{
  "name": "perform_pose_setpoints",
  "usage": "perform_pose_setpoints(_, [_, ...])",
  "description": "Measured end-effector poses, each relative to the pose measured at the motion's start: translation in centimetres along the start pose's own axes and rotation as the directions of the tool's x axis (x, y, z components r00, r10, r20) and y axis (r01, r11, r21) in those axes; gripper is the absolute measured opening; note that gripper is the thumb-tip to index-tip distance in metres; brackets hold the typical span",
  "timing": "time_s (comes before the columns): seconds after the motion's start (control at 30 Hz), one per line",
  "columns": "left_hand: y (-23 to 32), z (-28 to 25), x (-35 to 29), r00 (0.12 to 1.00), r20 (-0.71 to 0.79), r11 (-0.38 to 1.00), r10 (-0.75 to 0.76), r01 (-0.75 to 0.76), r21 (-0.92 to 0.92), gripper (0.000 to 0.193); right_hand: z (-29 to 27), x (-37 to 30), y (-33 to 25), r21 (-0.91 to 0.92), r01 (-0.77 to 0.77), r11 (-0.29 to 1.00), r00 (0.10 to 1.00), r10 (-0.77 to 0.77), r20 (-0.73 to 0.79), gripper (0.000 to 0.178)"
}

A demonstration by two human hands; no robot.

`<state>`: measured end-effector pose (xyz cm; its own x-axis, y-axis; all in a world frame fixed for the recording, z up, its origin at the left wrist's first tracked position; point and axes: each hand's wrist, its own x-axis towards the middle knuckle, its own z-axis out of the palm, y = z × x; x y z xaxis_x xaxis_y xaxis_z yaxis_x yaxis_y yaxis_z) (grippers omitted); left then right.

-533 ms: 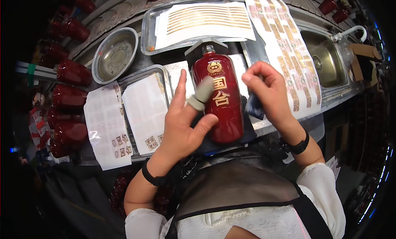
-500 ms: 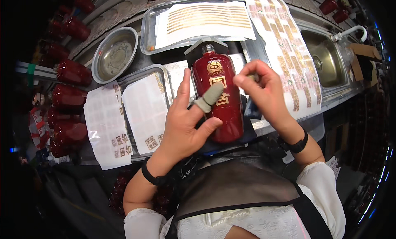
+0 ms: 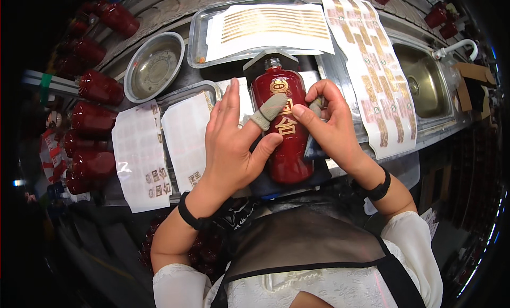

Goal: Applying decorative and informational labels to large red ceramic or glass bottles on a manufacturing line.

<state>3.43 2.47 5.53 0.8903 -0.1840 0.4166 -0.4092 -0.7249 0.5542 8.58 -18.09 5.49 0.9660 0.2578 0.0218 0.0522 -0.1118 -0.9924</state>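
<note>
A dark red glass bottle [image 3: 291,162] with a clear neck lies tilted back on a stand [image 3: 289,59], gold emblem and gold characters down its front. My left hand [image 3: 229,143] is open at the bottle's left side. Its index finger wears a grey-green fabric finger cot [image 3: 268,112], and that fingertip rests on the gold characters. At the right side, my right hand [image 3: 336,122] has curled fingers, one in a similar cot [image 3: 317,104]. Its thumb tip is by the characters; whatever the curled fingers hold is hidden.
Sheets of gold decals [image 3: 273,29] lie on a metal tray [image 3: 197,40] at the back, and a long decal sheet [image 3: 372,74] on the right. More decal sheets [image 3: 141,159] lie left, near a metal bowl [image 3: 155,69]. Red bottles [image 3: 90,119] line the far left; a sink [image 3: 422,85] is right.
My right hand has come down and its thumb has moved in against the bottle front. My left index finger stays on the bottle, and the lower character shows more fully. The view has shifted slightly.
</note>
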Motion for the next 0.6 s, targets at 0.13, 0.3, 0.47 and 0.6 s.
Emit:
perform_pose_setpoints(0.13, [0.5, 0.2, 0.7, 1.0, 0.017, 0.999, 0.015, -0.015, 0.03, 0.043, 0.0, 0.0, 0.5, 0.025, 0.08, 0.996, 0.997, -0.081, 0.009, 0.024])
perform_pose_setpoints(0.3, [1.2, 0.0, 0.0, 0.992, 0.106, 0.99, 0.074, -0.086, 0.114, 0.041, -0.7, -0.5, -0.9, 0.187, -0.032, 0.982, 0.997, 0.017, 0.08, 0.015])
perform_pose_setpoints(0.47, [0.8, 0.0, -2.6, 0.989, 0.146, 0.996, 0.029, -0.04, 0.076, 0.041, 0.0, -1.2, -0.6, 0.0, 0.043, 0.999, 0.999, -0.043, 0.005, 0.026])
perform_pose_setpoints(0.6, [0.7, -0.4, -1.9, 0.987, 0.148, 0.985, 0.06, -0.082, 0.152, 0.04, -0.2, -1.1, 0.1, 0.019, 0.065, 0.998, 0.998, -0.065, 0.016, 0.031])
